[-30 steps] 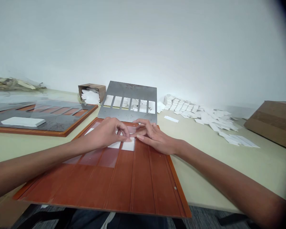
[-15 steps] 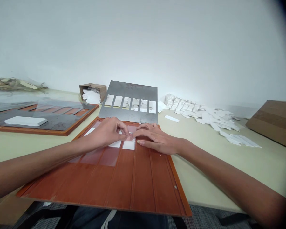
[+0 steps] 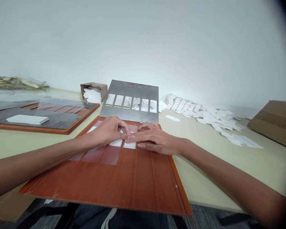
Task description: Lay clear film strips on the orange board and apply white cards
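Centrally, two bare hands are placed over the far half of a reddish-brown board (image 3: 119, 181), flat, smooth-faced, marked with long straight lines and bordered by a raised edge. Left hand (image 3: 112, 128): wrist arched, fingers curled, thumb and index fingertip drawn together in a pinch; what is caught between them, if anything, cannot be told. Right hand (image 3: 159, 138): held low, palm down, fingers loosely spread, index extended to the left fingertips, thumb set apart. White card (image 3: 130, 145): rectangular, matte, laid on the board directly beneath the meeting fingertips, its far part covered by them. Second white card (image 3: 116, 142): laid just beside it, partly hidden by the left hand. Clear film (image 3: 109, 157): thin, glossy, spread over the board near the left wrist. Grey plate (image 3: 134, 87): flat, faintly stained, tilted up at the board's far edge, pierced by six rectangular cut-outs in a row.
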Action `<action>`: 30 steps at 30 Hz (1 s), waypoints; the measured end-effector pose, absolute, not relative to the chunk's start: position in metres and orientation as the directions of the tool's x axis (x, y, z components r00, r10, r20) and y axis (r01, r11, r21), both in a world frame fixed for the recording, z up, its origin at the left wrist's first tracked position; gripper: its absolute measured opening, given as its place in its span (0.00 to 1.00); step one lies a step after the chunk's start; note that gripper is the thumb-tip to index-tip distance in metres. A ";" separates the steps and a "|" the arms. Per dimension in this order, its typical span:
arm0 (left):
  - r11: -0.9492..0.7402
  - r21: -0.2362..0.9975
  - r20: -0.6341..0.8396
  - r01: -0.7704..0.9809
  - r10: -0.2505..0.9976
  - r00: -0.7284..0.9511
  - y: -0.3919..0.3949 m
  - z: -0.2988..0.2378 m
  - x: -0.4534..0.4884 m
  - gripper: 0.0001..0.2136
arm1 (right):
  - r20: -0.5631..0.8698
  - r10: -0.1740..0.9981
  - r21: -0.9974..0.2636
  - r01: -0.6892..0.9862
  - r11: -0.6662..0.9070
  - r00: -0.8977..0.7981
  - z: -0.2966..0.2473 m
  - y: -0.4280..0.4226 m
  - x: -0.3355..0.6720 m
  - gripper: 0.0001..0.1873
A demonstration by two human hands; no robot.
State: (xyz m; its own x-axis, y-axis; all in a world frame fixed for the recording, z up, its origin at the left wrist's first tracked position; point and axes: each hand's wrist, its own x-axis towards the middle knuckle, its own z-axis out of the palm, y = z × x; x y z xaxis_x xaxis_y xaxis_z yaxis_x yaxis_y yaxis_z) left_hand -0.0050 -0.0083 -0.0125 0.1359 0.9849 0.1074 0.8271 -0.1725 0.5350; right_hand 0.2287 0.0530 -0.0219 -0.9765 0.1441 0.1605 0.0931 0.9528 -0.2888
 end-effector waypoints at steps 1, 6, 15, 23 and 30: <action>-0.162 0.530 0.102 0.832 0.987 0.127 -0.009 -0.012 -0.004 0.07 | 0.165 0.135 -0.283 0.085 0.955 -0.977 -0.021 0.053 0.228 0.23; -0.151 0.524 0.095 0.838 0.988 0.118 -0.010 -0.009 -0.002 0.08 | 0.164 0.158 -0.238 0.117 0.964 -0.974 -0.021 0.051 0.228 0.22; -0.157 0.468 0.135 0.870 0.985 0.105 -0.013 -0.008 -0.004 0.10 | 0.166 0.218 -0.210 0.181 0.961 -0.962 -0.025 0.052 0.228 0.22; -0.328 0.324 0.369 0.887 0.908 0.200 -0.020 0.012 -0.016 0.15 | 0.196 0.179 -0.178 0.144 0.973 -0.964 -0.024 0.052 0.229 0.23; -0.555 0.229 0.298 0.800 0.822 0.485 -0.036 0.006 -0.011 0.27 | 0.183 0.198 -0.177 0.166 0.970 -0.963 -0.025 0.051 0.229 0.22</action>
